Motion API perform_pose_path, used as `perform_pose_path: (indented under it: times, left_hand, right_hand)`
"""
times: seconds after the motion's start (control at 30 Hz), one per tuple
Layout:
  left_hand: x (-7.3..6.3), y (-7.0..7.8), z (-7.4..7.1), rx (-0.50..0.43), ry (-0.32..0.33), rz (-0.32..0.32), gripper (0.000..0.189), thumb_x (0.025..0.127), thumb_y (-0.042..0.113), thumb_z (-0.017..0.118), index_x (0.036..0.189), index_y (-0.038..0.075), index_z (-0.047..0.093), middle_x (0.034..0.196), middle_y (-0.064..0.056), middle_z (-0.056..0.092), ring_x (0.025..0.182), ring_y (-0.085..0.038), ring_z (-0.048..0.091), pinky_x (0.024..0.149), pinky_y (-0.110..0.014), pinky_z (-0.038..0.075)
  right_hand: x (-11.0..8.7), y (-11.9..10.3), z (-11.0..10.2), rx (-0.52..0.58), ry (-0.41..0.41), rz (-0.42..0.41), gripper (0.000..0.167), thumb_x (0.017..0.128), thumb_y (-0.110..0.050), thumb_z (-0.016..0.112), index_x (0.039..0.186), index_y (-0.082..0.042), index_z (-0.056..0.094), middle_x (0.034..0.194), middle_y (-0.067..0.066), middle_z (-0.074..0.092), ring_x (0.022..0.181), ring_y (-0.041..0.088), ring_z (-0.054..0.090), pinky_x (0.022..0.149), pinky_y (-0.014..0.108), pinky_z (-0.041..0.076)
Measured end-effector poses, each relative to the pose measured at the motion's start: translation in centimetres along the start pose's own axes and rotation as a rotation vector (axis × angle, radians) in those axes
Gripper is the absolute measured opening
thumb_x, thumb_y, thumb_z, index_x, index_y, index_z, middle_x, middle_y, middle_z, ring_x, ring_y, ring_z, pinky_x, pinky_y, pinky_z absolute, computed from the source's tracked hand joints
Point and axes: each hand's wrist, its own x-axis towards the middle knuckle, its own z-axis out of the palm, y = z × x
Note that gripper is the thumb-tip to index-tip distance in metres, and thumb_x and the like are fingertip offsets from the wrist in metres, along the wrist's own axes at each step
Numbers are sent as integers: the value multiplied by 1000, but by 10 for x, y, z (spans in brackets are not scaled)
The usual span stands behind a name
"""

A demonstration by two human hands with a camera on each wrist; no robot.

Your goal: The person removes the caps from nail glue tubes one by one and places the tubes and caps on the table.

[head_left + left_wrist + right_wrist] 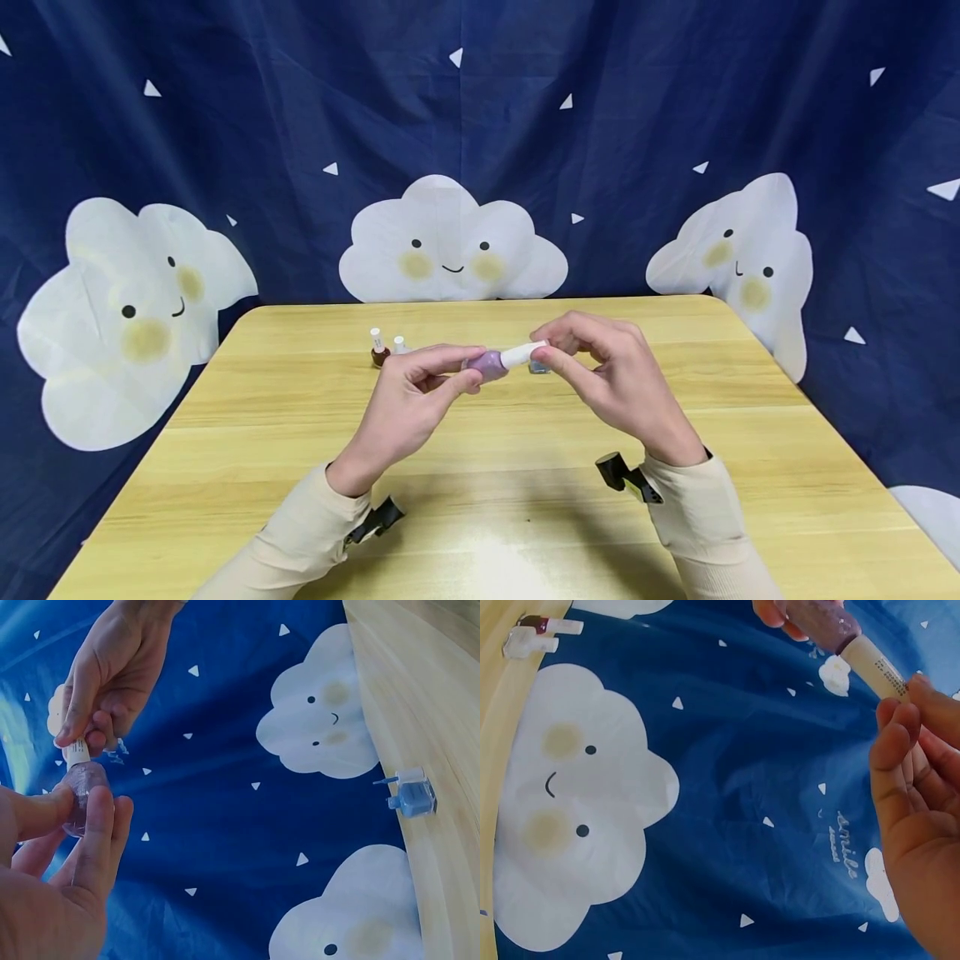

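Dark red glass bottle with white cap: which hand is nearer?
Left: the left hand is in front, slightly right of the dark red bottle; the right hand farther right.

Glare (pixel 498 571) whitens the near tabletop (pixel 457 467) between soft arm shadows (pixel 618 537), while both wrist views look dimmer than the head view.

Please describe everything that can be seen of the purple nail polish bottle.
The purple bottle is small and rounded, glassy and shiny, with a long white cap bearing tiny dark print. The cap sits at its neck; how tightly, I cannot tell. Held above the table, it lies nearly sideways, cap end slightly raised. The left hand grips the body between thumb and fingers; the right hand pinches the cap's far end.
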Motion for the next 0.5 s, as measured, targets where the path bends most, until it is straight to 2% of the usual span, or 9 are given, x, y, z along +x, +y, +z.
perform_pose_path:
  times: [0.3,0.5]
  left_hand:
    - [1,1,-2,6,-20,-30,26,93,-5,71,118,-6,72,110,-20,76,83,-13,76,75,-32,65]
    - [0,0,-1,-10,13,11,26,92,-6,71,118,-6,72,108,-20,75,85,-17,76,79,-34,65]
  right_hand:
    - [0,3,-3,-5,-33,-53,11,89,-2,78,93,-12,73,89,-6,74,74,7,67,58,17,48]
    - [0,0,-1,-28,-4,-37,17,87,1,79,99,-10,74,83,-10,73,72,3,66,66,17,54]
